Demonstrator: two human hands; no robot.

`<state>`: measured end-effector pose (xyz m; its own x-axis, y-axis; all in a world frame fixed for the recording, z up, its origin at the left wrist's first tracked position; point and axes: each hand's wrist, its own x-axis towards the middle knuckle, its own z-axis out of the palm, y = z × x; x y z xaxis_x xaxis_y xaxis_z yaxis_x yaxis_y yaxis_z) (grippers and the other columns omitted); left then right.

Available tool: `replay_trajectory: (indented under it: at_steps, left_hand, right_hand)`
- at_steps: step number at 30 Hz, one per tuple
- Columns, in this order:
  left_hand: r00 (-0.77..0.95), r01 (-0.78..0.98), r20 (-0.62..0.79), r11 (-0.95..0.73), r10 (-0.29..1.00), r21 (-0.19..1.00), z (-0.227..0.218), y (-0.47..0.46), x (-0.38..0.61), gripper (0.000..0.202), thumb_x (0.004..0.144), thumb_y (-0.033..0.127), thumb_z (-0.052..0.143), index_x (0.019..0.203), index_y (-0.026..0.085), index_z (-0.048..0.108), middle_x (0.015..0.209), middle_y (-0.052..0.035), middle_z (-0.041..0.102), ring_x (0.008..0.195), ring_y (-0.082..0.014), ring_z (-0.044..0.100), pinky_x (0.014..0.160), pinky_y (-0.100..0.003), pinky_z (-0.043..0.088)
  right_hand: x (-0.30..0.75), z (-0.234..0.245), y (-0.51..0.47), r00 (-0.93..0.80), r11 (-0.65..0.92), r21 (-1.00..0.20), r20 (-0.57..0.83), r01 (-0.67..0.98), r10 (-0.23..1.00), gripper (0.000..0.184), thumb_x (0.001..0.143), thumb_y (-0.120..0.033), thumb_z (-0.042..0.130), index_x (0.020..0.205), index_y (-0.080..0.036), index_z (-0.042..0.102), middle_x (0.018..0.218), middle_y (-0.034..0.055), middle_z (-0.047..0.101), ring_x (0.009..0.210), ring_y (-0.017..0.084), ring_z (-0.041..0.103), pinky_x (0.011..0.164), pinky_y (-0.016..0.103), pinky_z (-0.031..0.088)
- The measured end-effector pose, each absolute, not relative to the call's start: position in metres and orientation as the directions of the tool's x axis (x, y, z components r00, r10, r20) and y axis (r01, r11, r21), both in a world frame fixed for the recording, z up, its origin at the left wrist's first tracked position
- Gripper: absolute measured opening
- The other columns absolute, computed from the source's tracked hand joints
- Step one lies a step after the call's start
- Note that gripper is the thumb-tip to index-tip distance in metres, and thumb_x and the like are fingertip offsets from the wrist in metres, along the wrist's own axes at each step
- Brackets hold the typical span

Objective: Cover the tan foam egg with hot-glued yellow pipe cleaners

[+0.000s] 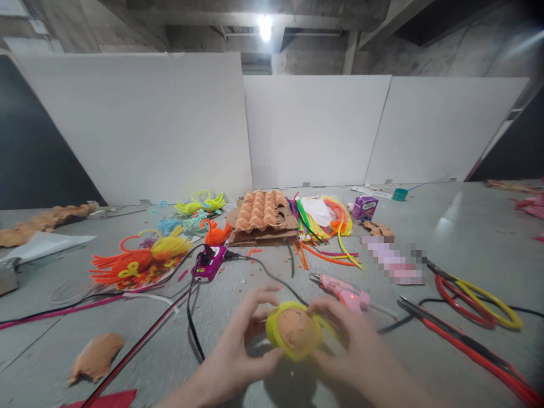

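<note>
Between my two hands is a brown egg-carton cup [294,328] ringed with yellow pipe cleaners [272,330], lifted a little above the grey floor. My left hand [244,334] curls round its left side, thumb low and fingers at the top. On the right side my right hand [346,334] grips it between thumb and fingers, and loose yellow ends stick out near that hand. Both hands are slightly blurred. Just beyond them lies a pink hot glue gun [342,290] with a small red light lit.
Egg trays [263,211] are stacked at the back, beside colourful pipe cleaners [317,221]. Finished-looking orange and yellow pieces [131,265] lie left. A purple power strip [210,263] trails black cables. Red-handled pliers [467,345] and scissors [471,297] lie right; a torn carton piece [97,358] lies front left.
</note>
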<state>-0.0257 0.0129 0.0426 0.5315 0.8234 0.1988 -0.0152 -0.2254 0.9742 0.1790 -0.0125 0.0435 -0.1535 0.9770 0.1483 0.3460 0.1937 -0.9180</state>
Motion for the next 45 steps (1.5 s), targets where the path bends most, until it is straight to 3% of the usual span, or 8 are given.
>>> replay_trajectory:
  at_steps: [10, 17, 25, 30, 41, 45]
  left_hand:
    - [0.526, -0.079, 0.161, -0.141, 0.835, 0.987, 0.0474, 0.0123, -0.0238, 0.023, 0.077, 0.019, 0.072, 0.094, 0.026, 0.058, 0.131, -0.0036, 0.041, 0.095, -0.0203, 0.062, 0.081, -0.031, 0.045]
    - [0.512, -0.19, 0.154, -0.064, 0.845, 0.98, 0.0464, 0.0128, -0.0236, 0.021, 0.081, 0.035, 0.073, 0.095, 0.029, 0.058, 0.132, -0.0005, 0.041, 0.082, -0.0128, 0.061, 0.07, -0.025, 0.045]
    - [0.484, -0.226, 0.156, -0.05, 0.861, 0.973, 0.0474, 0.0129, -0.0213, 0.023, 0.078, 0.039, 0.074, 0.087, 0.025, 0.059, 0.132, -0.0021, 0.045, 0.079, -0.0132, 0.06, 0.066, -0.025, 0.045]
    - [0.494, -0.231, 0.172, -0.062, 0.852, 0.971, 0.0454, 0.0117, -0.0217, 0.023, 0.079, 0.038, 0.074, 0.091, 0.027, 0.058, 0.134, -0.001, 0.041, 0.088, -0.0166, 0.062, 0.074, -0.028, 0.047]
    - [0.475, -0.177, 0.142, -0.063, 0.869, 0.982, 0.0494, 0.0099, -0.0205, 0.021, 0.08, 0.036, 0.072, 0.084, 0.022, 0.057, 0.134, -0.0053, 0.044, 0.08, -0.0145, 0.062, 0.07, -0.027, 0.048]
    - [0.448, -0.108, 0.143, -0.105, 0.883, 0.989, 0.0459, 0.0101, -0.0192, 0.026, 0.074, 0.025, 0.076, 0.085, 0.022, 0.053, 0.135, -0.0067, 0.043, 0.083, -0.0163, 0.064, 0.074, -0.028, 0.048]
  right_hand:
    - [0.1803, 0.0449, -0.016, -0.172, 0.192, -0.924, 0.141, 0.33, 0.975, 0.04, 0.06, -0.009, 0.058, 0.098, -0.023, 0.056, 0.103, 0.003, 0.066, 0.103, 0.019, 0.062, 0.091, 0.033, 0.046]
    - [0.1797, 0.0461, -0.0124, -0.142, 0.18, -0.938, 0.143, 0.296, 0.979, 0.036, 0.061, -0.013, 0.059, 0.095, -0.023, 0.056, 0.1, 0.0036, 0.067, 0.101, 0.02, 0.063, 0.089, 0.034, 0.048]
    - [0.1804, 0.0501, -0.0149, -0.146, 0.185, -0.936, 0.147, 0.299, 0.978, 0.039, 0.06, -0.009, 0.058, 0.096, -0.024, 0.056, 0.101, 0.0028, 0.067, 0.101, 0.019, 0.063, 0.09, 0.034, 0.048]
    - [0.1791, 0.0482, -0.0162, -0.136, 0.195, -0.935, 0.16, 0.297, 0.978, 0.039, 0.059, -0.009, 0.058, 0.095, -0.023, 0.056, 0.101, 0.0033, 0.067, 0.101, 0.02, 0.063, 0.089, 0.034, 0.048]
    - [0.179, 0.0475, -0.0163, -0.162, 0.219, -0.911, 0.172, 0.348, 0.972, 0.039, 0.062, -0.005, 0.058, 0.097, -0.022, 0.055, 0.1, 0.0018, 0.066, 0.097, 0.017, 0.063, 0.087, 0.031, 0.047]
    - [0.179, 0.0449, -0.0157, -0.147, 0.207, -0.917, 0.165, 0.342, 0.975, 0.038, 0.062, -0.007, 0.059, 0.097, -0.023, 0.055, 0.1, 0.0022, 0.066, 0.096, 0.018, 0.063, 0.087, 0.032, 0.048]
